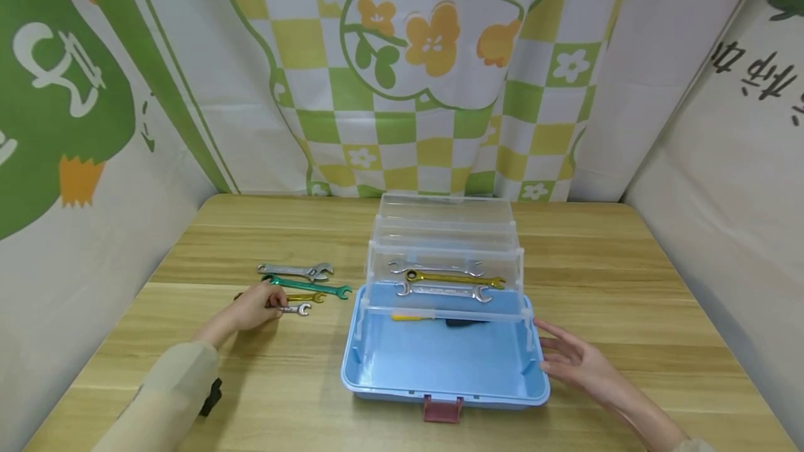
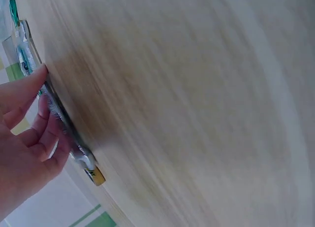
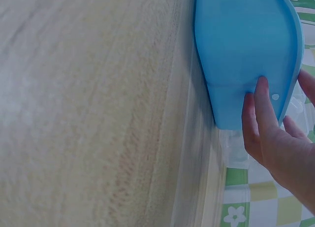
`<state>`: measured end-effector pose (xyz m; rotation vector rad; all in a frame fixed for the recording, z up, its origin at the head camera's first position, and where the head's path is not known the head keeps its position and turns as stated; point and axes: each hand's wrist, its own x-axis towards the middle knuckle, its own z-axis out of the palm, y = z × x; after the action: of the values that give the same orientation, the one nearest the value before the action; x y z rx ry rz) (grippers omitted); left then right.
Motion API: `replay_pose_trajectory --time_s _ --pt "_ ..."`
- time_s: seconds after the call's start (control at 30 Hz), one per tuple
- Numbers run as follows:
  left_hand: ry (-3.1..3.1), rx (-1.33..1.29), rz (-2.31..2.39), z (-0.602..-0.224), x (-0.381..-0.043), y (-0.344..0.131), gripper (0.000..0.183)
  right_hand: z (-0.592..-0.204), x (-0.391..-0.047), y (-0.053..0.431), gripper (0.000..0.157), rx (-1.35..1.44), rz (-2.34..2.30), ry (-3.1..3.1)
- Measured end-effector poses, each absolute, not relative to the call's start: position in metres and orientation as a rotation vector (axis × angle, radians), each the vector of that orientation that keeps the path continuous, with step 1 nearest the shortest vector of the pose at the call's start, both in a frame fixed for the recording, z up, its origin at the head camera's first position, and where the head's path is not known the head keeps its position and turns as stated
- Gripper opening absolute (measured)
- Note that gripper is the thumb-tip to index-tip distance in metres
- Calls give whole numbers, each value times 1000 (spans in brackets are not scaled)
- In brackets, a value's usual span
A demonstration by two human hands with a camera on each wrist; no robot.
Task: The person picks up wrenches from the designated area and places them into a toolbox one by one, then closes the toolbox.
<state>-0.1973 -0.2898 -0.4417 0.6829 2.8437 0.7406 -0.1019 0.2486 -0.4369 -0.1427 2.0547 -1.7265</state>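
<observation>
Silver wrench [image 1: 293,310] was on the left part of the counter [image 1: 283,389], between its left edge and the blue toolbox [image 1: 440,368], left hand [image 1: 256,304] pinching it with thumb and fingers. The gold wrench [image 1: 308,297], green wrench [image 1: 314,287] and adjustable wrench [image 1: 289,271] lay just beyond, toward the back edge, so imo a firm mid-handle pinch and straight lift was best, no snagging neighbours. Right hand [image 1: 581,363] gripped nothing, fingers fairly straight against the toolbox's right side; light steadying seemed plenty.
</observation>
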Motion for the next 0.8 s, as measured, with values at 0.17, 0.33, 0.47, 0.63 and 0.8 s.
replay_pose_trajectory --time_s 0.17,0.33,0.47,0.63,0.8 --pt "2839 687 774 -442 -196 -291 12 -437 -102 249 70 -148 -1729 2054" --pt "2844 578 793 -443 -194 -292 8 -437 -103 249 70 -169 -1738 2052" --pt "2849 526 815 -443 -196 -293 7 -437 -102 250 70 -177 -1736 2054" --pt "2854 505 836 -444 -196 -295 7 -436 -102 249 69 -170 -1730 2050" --pt "2874 502 848 -443 -194 -296 7 -436 -102 249 70 -170 -1729 2053"
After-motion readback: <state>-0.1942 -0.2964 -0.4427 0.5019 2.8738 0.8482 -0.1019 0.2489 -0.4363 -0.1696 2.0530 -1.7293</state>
